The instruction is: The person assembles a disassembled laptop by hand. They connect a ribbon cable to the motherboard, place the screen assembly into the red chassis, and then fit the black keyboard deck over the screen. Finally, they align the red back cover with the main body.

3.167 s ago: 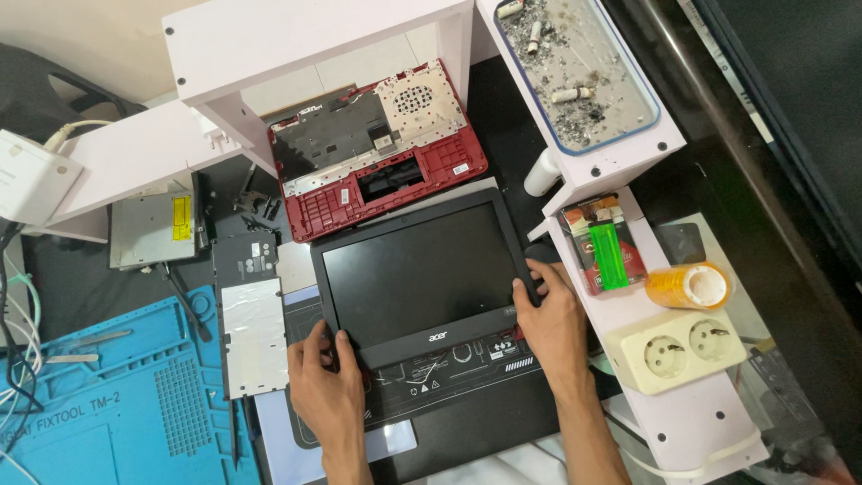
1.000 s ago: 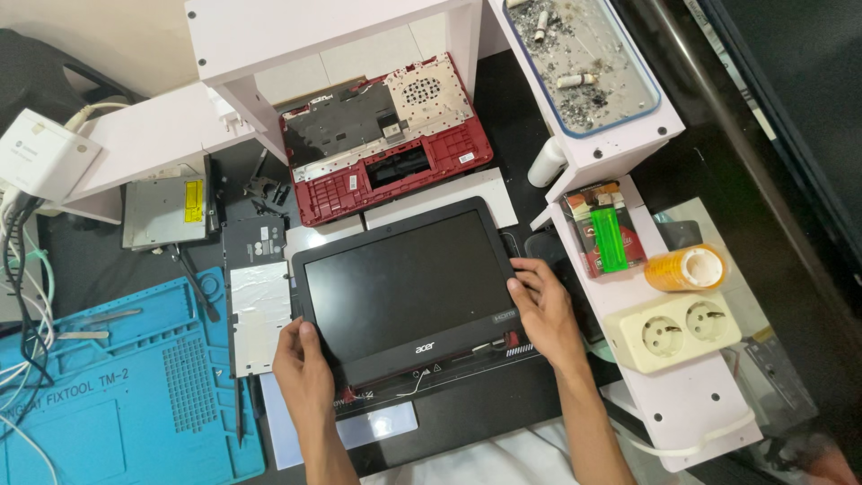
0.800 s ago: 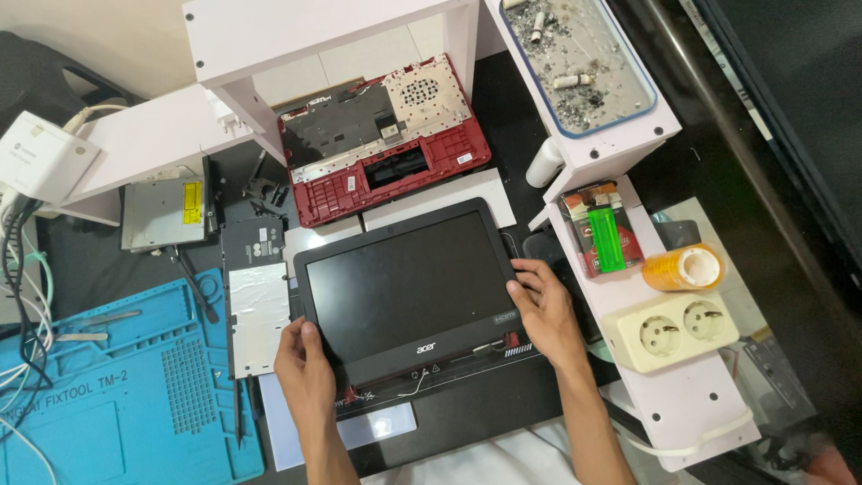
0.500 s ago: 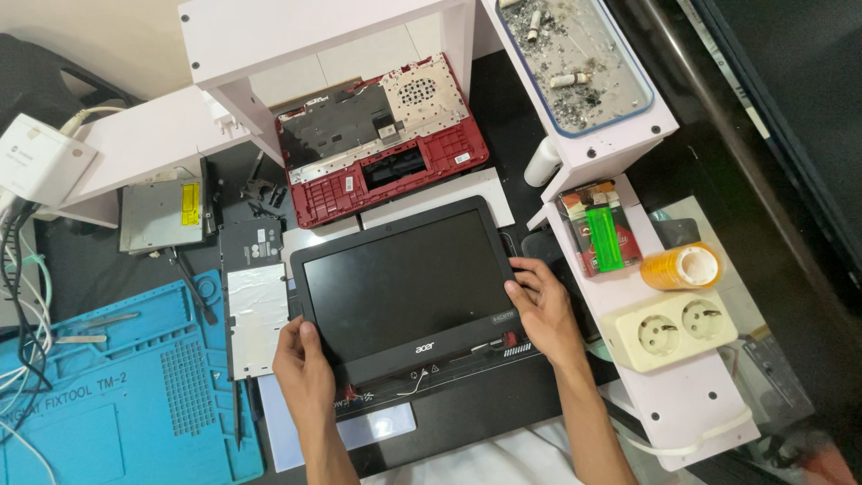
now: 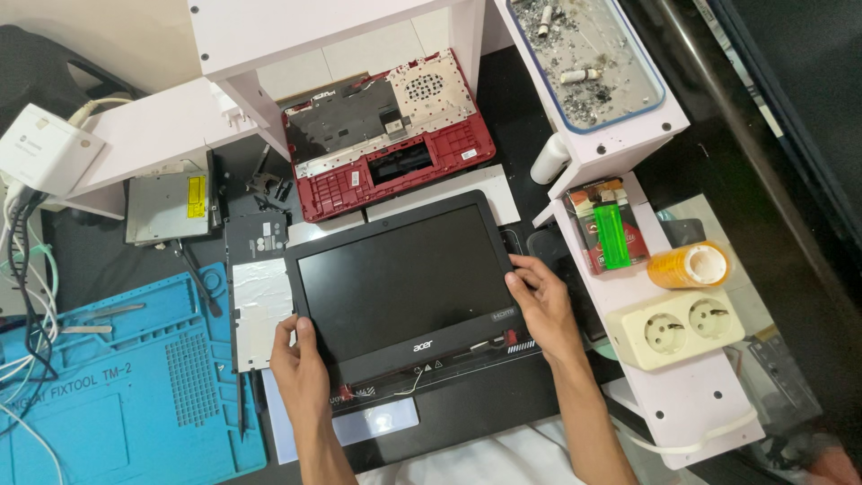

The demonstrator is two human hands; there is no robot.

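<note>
At my far left lies the blue repair mat (image 5: 117,386), with a silver drive (image 5: 169,208) above it and a flat foil-faced plate (image 5: 258,310) just beside the laptop; my left hand (image 5: 301,373) comes next, thumb hooked over the lower left corner of the black screen panel (image 5: 402,280), fingers curled under its edge, so it grips the panel rather than resting on it; the panel sits tilted over the black laptop base (image 5: 467,413), a thin wire showing at the hinge strip between them; behind it, well apart, the red laptop shell (image 5: 386,135) lies stripped under the white shelf (image 5: 296,36); my right hand (image 5: 541,305) holds the panel's right edge, fingers spread along the bezel, thumb low near the hinge; further right are the white board (image 5: 691,395) with a double socket (image 5: 687,325), a roll of orange tape (image 5: 689,265) and a green lighter (image 5: 612,235).

I judge I am mid-way through freeing or seating the screen on its base; the next move calls for an even lift on both sides, minding that wire so it does not snag or tear.
</note>
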